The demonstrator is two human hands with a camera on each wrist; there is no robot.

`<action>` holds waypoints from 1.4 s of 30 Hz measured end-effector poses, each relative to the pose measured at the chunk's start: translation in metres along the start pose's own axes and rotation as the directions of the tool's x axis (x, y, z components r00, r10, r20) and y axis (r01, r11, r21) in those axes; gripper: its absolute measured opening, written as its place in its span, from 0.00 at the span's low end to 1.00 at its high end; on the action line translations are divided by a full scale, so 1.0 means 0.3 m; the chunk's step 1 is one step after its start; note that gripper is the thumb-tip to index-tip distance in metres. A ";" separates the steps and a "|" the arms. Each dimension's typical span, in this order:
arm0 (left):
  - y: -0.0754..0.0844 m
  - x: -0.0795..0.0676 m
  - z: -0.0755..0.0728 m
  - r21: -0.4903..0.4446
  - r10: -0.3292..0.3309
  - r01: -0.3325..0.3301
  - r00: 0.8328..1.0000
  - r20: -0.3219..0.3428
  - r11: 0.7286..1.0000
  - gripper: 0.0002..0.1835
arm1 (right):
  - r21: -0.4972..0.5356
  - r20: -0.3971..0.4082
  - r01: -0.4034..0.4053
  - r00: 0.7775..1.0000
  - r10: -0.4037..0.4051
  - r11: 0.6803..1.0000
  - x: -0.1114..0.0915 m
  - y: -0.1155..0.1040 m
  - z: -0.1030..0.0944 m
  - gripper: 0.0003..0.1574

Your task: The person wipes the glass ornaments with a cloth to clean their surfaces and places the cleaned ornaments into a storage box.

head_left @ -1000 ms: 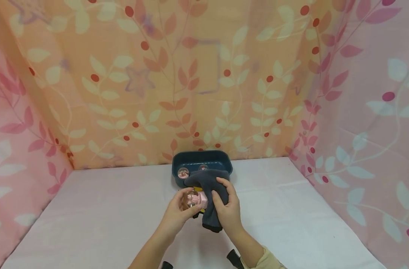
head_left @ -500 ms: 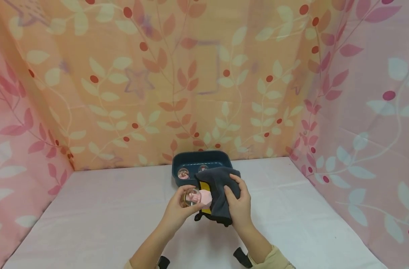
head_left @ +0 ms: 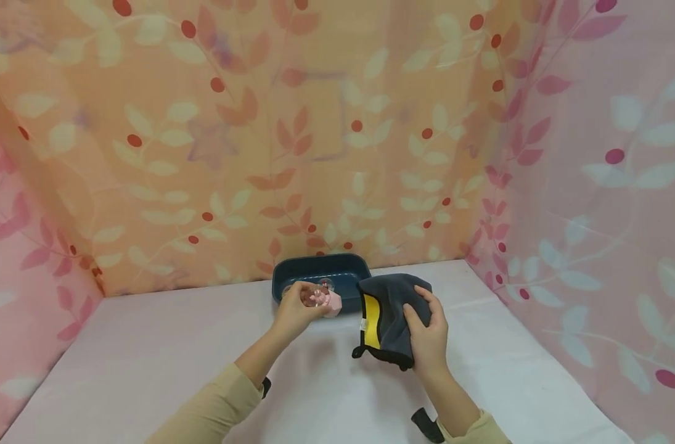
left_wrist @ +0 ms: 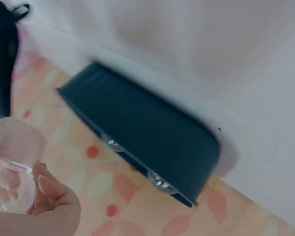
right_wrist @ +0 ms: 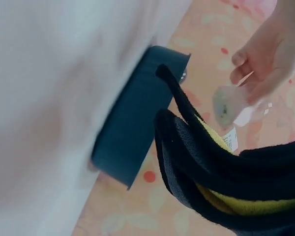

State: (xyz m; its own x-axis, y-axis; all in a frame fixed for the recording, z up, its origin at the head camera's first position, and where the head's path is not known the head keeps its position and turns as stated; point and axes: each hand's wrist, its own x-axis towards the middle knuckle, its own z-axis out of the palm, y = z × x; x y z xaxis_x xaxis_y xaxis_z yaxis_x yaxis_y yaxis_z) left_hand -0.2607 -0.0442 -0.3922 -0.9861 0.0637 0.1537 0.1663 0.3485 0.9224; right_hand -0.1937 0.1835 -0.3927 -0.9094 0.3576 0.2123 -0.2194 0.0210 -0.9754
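Note:
My left hand (head_left: pixel 294 313) grips a small snow globe (head_left: pixel 331 304) with a clear dome and a pink faceted base, lying sideways in front of the dark blue bin. In the left wrist view the globe's dome (left_wrist: pixel 11 189) shows pink figures inside. My right hand (head_left: pixel 430 333) holds a folded grey cloth (head_left: pixel 395 314) with a yellow underside and black edging, apart from the globe. The cloth (right_wrist: pixel 221 172) hangs in folds in the right wrist view, its white label showing. Inside the bin (head_left: pixel 351 285) another globe (head_left: pixel 326 284) is visible.
The bin stands at the back of the white-covered table (head_left: pixel 165 364), against an orange leaf-patterned curtain (head_left: pixel 248 123). Pink patterned curtains (head_left: pixel 620 246) close off both sides. A black strap end (head_left: pixel 426 425) hangs by the right sleeve.
The cloth has come away from the globe and moved right with my right hand. My left hand has raised the globe toward the bin's front, overlapping it in view. The head view has shifted slightly.

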 end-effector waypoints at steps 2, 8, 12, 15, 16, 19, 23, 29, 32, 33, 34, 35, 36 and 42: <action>-0.020 0.031 0.022 0.046 0.008 -0.008 1.000 -0.001 0.999 0.26 | -0.028 -0.007 -0.018 1.000 0.018 0.999 -0.005 0.013 -0.014 0.26; -0.060 0.127 0.101 0.091 0.054 -0.050 0.998 -0.038 0.995 0.26 | -0.065 -0.015 -0.048 0.999 0.047 0.997 -0.018 0.042 -0.049 0.27; -0.076 0.195 0.145 0.195 0.072 -0.054 0.993 -0.091 0.979 0.27 | -0.079 -0.003 -0.056 0.998 0.056 0.995 -0.017 0.053 -0.056 0.28; -0.085 0.234 0.167 0.296 0.054 -0.019 0.992 -0.113 0.955 0.29 | -0.091 0.007 -0.058 0.998 0.059 0.994 -0.019 0.065 -0.057 0.27; -0.087 0.243 0.173 0.322 0.044 -0.006 0.993 -0.112 0.947 0.29 | -0.096 0.008 -0.062 0.998 0.063 0.993 -0.020 0.070 -0.057 0.27; -0.100 0.270 0.193 0.366 0.026 0.014 0.994 -0.105 0.931 0.30 | -0.109 0.013 -0.077 0.997 0.079 0.991 -0.022 0.082 -0.059 0.27; -0.119 0.307 0.223 0.418 0.056 -0.015 0.995 -0.086 0.909 0.31 | -0.115 0.009 -0.090 0.996 0.091 0.989 -0.017 0.089 -0.064 0.27; -0.136 0.354 0.246 0.532 0.129 -0.078 0.990 -0.060 0.843 0.30 | -0.132 0.019 -0.089 0.996 0.093 0.987 -0.007 0.087 -0.070 0.27; -0.137 0.362 0.245 0.556 0.150 -0.104 0.988 -0.038 0.825 0.30 | -0.137 0.029 -0.083 0.996 0.087 0.987 -0.008 0.088 -0.071 0.27; -0.137 0.362 0.244 0.563 0.150 -0.110 0.988 -0.025 0.819 0.29 | -0.135 0.032 -0.082 0.996 0.087 0.988 -0.010 0.089 -0.072 0.27; -0.140 0.363 0.246 0.567 0.146 -0.113 0.989 -0.013 0.816 0.29 | -0.138 0.032 -0.081 0.996 0.086 0.987 -0.012 0.088 -0.073 0.27; -0.142 0.362 0.247 0.570 0.138 -0.112 0.990 -0.002 0.814 0.29 | -0.139 0.034 -0.080 0.996 0.086 0.987 -0.014 0.088 -0.074 0.27; -0.145 0.362 0.249 0.577 0.137 -0.114 0.991 0.005 0.809 0.29 | -0.140 0.037 -0.081 0.996 0.086 0.987 -0.017 0.087 -0.074 0.27; -0.158 0.359 0.256 0.614 0.126 -0.123 0.991 0.038 0.780 0.28 | -0.149 0.045 -0.074 0.996 0.081 0.986 -0.022 0.090 -0.076 0.26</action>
State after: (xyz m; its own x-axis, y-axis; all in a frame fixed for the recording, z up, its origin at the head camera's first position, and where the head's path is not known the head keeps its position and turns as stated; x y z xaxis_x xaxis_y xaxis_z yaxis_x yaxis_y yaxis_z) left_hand -0.3744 0.0181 -0.4466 -0.9563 0.1430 0.2550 0.2540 0.8381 0.4827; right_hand -0.1856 0.2031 -0.4218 -0.9391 0.3159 0.1350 -0.0968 0.1336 -0.9863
